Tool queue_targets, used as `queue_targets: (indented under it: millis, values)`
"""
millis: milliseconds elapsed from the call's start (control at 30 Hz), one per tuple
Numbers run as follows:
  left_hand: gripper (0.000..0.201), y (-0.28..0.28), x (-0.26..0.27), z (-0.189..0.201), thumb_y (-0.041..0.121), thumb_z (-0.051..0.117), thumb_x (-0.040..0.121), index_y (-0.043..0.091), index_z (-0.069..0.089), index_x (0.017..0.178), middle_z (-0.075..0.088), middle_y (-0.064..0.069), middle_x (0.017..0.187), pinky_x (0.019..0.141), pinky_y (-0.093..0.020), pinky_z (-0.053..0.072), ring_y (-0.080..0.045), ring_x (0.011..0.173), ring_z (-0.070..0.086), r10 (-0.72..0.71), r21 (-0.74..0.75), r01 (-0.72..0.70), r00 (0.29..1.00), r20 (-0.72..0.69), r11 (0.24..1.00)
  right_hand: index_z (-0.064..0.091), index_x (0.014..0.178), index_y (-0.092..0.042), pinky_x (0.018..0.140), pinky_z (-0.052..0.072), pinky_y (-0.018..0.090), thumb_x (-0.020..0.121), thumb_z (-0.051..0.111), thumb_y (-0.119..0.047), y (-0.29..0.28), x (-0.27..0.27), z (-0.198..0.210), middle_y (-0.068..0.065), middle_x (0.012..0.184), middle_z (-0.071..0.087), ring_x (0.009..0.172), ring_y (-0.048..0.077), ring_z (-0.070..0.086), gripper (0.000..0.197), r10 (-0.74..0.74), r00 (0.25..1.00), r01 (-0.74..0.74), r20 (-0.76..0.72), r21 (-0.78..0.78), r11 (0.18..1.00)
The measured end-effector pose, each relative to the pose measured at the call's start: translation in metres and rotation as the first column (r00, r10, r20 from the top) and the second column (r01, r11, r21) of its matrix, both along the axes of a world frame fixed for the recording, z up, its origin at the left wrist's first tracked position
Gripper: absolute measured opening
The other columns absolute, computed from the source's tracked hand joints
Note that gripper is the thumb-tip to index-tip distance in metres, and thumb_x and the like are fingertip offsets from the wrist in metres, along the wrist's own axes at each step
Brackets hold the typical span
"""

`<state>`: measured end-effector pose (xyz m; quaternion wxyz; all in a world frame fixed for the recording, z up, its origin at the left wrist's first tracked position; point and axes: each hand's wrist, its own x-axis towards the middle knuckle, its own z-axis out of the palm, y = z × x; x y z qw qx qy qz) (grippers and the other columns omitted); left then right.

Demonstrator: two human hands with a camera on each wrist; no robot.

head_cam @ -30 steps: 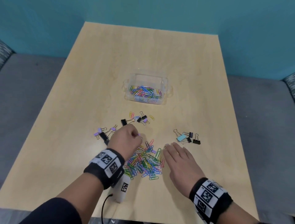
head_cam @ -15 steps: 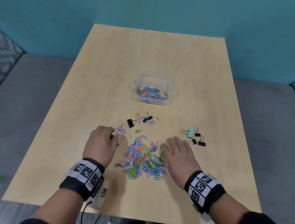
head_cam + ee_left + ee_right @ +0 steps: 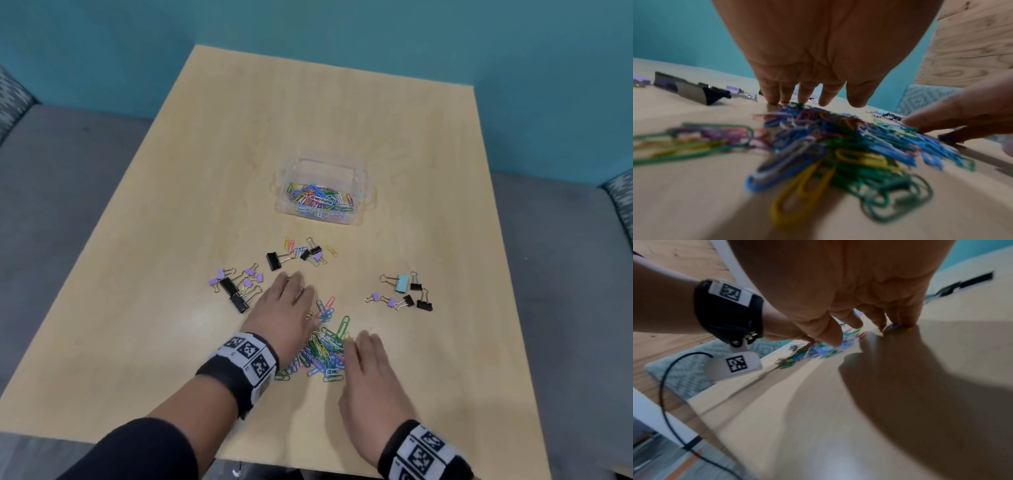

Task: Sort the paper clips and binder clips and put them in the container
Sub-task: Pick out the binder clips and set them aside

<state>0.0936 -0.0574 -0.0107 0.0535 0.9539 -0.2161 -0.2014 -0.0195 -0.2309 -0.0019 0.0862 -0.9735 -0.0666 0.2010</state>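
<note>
Both hands are down flat on the table (image 3: pixel 171 240), one on each side of the heap of coloured paper clips (image 3: pixel 325 349). The left hand (image 3: pixel 284 315) lies palm down with its fingers straight and only slightly spread, tips touching the wood at the far left edge of the heap; most of the clips sit under and just behind its palm, toward the wrist. The right hand (image 3: pixel 371 373) is also flat, fingers (image 3: pixel 941 123) straight and close together, their tips pressed into the heap's right edge. Neither hand holds anything.

So the heap lies between the two sets of fingers, to the right of the left ones and to the left of the right ones. It runs long from near the person out toward the far side of the table, roughly parallel to both hands. The two hands look about equally close to it, the left overlapping it more.

The clear container (image 3: pixel 356 174), already holding paper clips, stands well beyond both sets of fingertips, straight ahead. Binder clips (image 3: pixel 236 286) lie in a cluster just left of the left fingertips, another small group (image 3: pixel 404 291) sits ahead and right of the right fingertips, and a mixed scatter (image 3: pixel 305 253) lies just ahead of the left fingers.

My guess is the hands mean to close inward and gather the heap.
</note>
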Motion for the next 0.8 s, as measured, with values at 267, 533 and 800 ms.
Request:
queue_targets:
  millis: [267,533,800]
  values:
    - [0.045,0.011,-0.019,0.007,0.033,0.042,0.091,0.005,0.05,0.126,0.049,-0.017,0.132,0.104,-0.04,0.039,-0.035,0.122,0.047,0.009,-0.178,0.019,0.987,0.158,0.984,0.021,0.146,-0.003,0.117,0.01,0.036,0.082,0.042,-0.007,0.0,0.027,0.009,0.015,0.153,0.02,0.144,0.029,0.011,0.068,0.052,0.996,-0.068,0.071,0.237,0.969]
    - [0.051,0.008,0.023,0.008,0.028,0.049,0.092,0.001,0.041,0.135,0.034,-0.023,0.146,0.111,-0.046,0.03,-0.038,0.137,0.028,0.084,-0.079,-0.071,0.98,0.18,0.994,0.038,0.138,-0.002,0.113,0.027,0.039,0.08,0.048,-0.006,-0.001,0.098,0.018,0.018,0.141,0.04,0.134,0.035,0.034,0.058,0.198,0.963,-0.223,0.184,0.128,0.966]
    - [0.05,0.034,0.032,0.006,0.034,0.047,0.092,0.002,0.046,0.131,0.042,-0.016,0.142,0.111,-0.047,0.026,-0.036,0.135,0.03,0.128,0.104,-0.144,0.981,0.144,0.984,0.026,0.143,-0.008,0.115,0.011,0.045,0.082,0.043,-0.004,-0.007,0.161,0.012,0.016,0.157,0.009,0.144,0.032,0.005,0.064,0.338,0.939,-0.333,0.064,-0.075,0.94]
